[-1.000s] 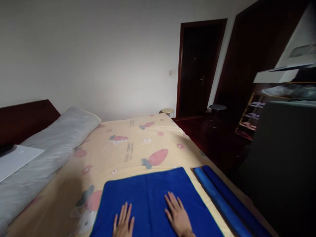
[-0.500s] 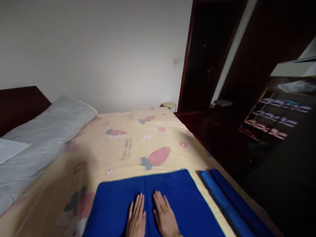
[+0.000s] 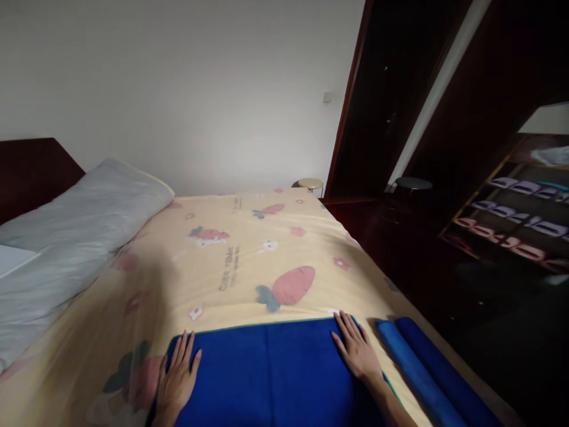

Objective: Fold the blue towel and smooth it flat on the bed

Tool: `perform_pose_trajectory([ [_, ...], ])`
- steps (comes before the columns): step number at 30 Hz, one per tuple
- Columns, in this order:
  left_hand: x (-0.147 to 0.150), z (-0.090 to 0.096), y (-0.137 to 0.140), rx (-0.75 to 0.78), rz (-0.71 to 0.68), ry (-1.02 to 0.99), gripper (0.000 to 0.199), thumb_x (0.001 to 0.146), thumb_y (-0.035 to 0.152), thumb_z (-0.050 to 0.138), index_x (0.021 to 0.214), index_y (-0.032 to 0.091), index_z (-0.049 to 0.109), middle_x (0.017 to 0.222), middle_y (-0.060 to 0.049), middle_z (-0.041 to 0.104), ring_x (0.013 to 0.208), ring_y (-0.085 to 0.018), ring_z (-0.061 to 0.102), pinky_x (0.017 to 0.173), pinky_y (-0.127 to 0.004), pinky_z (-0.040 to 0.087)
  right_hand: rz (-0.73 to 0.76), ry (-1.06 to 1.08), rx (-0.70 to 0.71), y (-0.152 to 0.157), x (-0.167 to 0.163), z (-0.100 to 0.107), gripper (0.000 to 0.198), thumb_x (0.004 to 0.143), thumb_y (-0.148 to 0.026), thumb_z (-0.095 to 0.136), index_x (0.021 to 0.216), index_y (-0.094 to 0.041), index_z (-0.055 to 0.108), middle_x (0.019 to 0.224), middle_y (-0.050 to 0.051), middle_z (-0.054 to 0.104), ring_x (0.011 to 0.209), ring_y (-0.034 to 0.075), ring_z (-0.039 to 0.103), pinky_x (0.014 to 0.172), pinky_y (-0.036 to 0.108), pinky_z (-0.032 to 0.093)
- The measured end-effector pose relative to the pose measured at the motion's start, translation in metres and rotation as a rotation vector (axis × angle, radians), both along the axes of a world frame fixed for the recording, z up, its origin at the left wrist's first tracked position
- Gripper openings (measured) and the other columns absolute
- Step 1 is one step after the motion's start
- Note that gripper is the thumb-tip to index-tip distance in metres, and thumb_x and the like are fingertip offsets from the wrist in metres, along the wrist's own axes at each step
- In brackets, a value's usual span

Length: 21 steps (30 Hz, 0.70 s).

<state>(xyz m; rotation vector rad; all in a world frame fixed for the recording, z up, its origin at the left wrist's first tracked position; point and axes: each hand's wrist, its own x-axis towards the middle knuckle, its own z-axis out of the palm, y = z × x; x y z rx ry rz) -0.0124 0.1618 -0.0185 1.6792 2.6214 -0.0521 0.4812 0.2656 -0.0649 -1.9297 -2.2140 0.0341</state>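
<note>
Two hands: flat and open on the blue towel (image 3: 271,373), gripping nothing.
Left hand (image 3: 178,379): palm down at the towel's far left corner, fingers spread, partly over the edge onto the bedsheet (image 3: 249,261).
Right hand (image 3: 355,350): palm down at the far right corner, fingertips reaching the towel's far hem.
Change: half a second ago side by side at the towel's middle — now swept well apart to the two corners.
Meaning: likely a smoothing stroke from centre outward; cloth between looks flat, without visible wrinkles.
Towel position: spread on the near end of the bed, over the carrot-print sheet.
Beside it: two rolled blue towels (image 3: 427,379) just right of the right hand, apart from it.
Further off: grey pillow (image 3: 75,237) by the headboard — untouched.
</note>
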Motion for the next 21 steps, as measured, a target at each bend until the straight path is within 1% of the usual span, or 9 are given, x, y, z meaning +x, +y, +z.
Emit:
perform_pose_trajectory([
  [4, -0.02, -0.003, -0.008, -0.047, 0.004, 0.111, 0.061, 0.092, 0.048, 0.019, 0.148, 0.024, 0.014, 0.163, 0.0, 0.018, 0.151, -0.017, 0.023, 0.124, -0.047, 0.023, -0.066, -0.024, 0.111, 0.002, 0.011, -0.014, 0.084, 0.09, -0.07, 0.006, 0.149, -0.014, 0.025, 0.156, 0.006, 0.032, 0.145, 0.024, 0.03, 0.12, 0.051, 0.025],
  [7, -0.003, -0.002, -0.007, -0.032, 0.067, 0.234, 0.06, 0.091, 0.041, 0.023, 0.147, 0.019, 0.017, 0.161, -0.006, 0.024, 0.149, -0.022, 0.028, 0.124, -0.054, 0.016, -0.149, -0.017, 0.235, 0.002, -0.002, -0.017, 0.099, 0.087, -0.072, -0.003, 0.143, -0.001, 0.036, 0.15, 0.018, 0.04, 0.14, 0.031, 0.039, 0.118, 0.053, 0.026],
  [9, 0.028, 0.0, -0.005, 0.01, 0.022, 0.259, 0.057, 0.092, 0.036, 0.019, 0.146, 0.016, 0.017, 0.16, -0.007, 0.026, 0.149, -0.023, 0.028, 0.124, -0.058, 0.012, -0.172, 0.008, 0.298, -0.007, -0.026, -0.016, 0.097, 0.088, -0.07, 0.0, 0.14, 0.002, 0.04, 0.148, 0.022, 0.041, 0.138, 0.034, 0.04, 0.118, 0.054, 0.026],
  [10, 0.05, 0.001, -0.005, 0.042, -0.04, 0.227, 0.056, 0.092, 0.035, 0.014, 0.145, 0.017, 0.017, 0.159, -0.005, 0.025, 0.149, -0.023, 0.028, 0.124, -0.058, 0.013, -0.147, 0.024, 0.31, -0.016, -0.043, -0.017, 0.092, 0.09, -0.068, 0.006, 0.141, 0.001, 0.04, 0.148, 0.021, 0.041, 0.139, 0.033, 0.04, 0.117, 0.053, 0.028],
  [13, 0.126, -0.007, -0.009, 0.079, -0.262, -0.023, 0.054, 0.092, 0.034, 0.01, 0.145, 0.025, 0.017, 0.158, 0.004, 0.023, 0.148, -0.016, 0.029, 0.123, -0.051, 0.027, 0.056, 0.078, 0.261, -0.049, -0.102, -0.019, 0.069, 0.095, -0.06, 0.026, 0.145, -0.013, 0.038, 0.151, 0.011, 0.038, 0.139, 0.027, 0.04, 0.114, 0.047, 0.036],
  [15, 0.167, -0.019, -0.015, 0.05, -0.329, -0.156, 0.053, 0.091, 0.034, 0.013, 0.143, 0.029, 0.02, 0.157, 0.007, 0.026, 0.146, -0.014, 0.032, 0.12, -0.047, 0.034, 0.159, 0.104, 0.197, -0.07, -0.128, -0.02, 0.06, 0.096, -0.055, 0.03, 0.146, -0.021, 0.035, 0.152, 0.006, 0.036, 0.139, 0.025, 0.04, 0.112, 0.046, 0.041],
  [16, 0.179, -0.026, -0.019, 0.052, -0.333, -0.168, 0.052, 0.091, 0.034, 0.015, 0.142, 0.03, 0.024, 0.155, 0.007, 0.029, 0.145, -0.014, 0.035, 0.12, -0.046, 0.036, 0.174, 0.113, 0.166, -0.077, -0.133, -0.02, 0.058, 0.096, -0.054, 0.03, 0.145, -0.023, 0.035, 0.152, 0.005, 0.035, 0.139, 0.025, 0.04, 0.111, 0.046, 0.042],
  [18, 0.182, -0.037, -0.031, 0.105, -0.266, -0.111, 0.052, 0.091, 0.033, 0.017, 0.141, 0.03, 0.031, 0.153, 0.004, 0.036, 0.142, -0.016, 0.04, 0.118, -0.048, 0.038, 0.142, 0.121, 0.116, -0.086, -0.123, -0.019, 0.058, 0.096, -0.055, 0.031, 0.145, -0.024, 0.035, 0.152, 0.005, 0.034, 0.139, 0.026, 0.039, 0.111, 0.049, 0.042],
  [21, 0.144, -0.039, -0.057, 0.243, -0.122, -0.003, 0.051, 0.09, 0.039, 0.024, 0.139, 0.034, 0.036, 0.15, 0.003, 0.047, 0.138, -0.019, 0.046, 0.115, -0.051, 0.04, 0.053, 0.109, 0.093, -0.091, -0.072, -0.017, 0.061, 0.094, -0.057, 0.032, 0.145, -0.023, 0.034, 0.152, 0.005, 0.033, 0.14, 0.027, 0.037, 0.112, 0.053, 0.04],
])
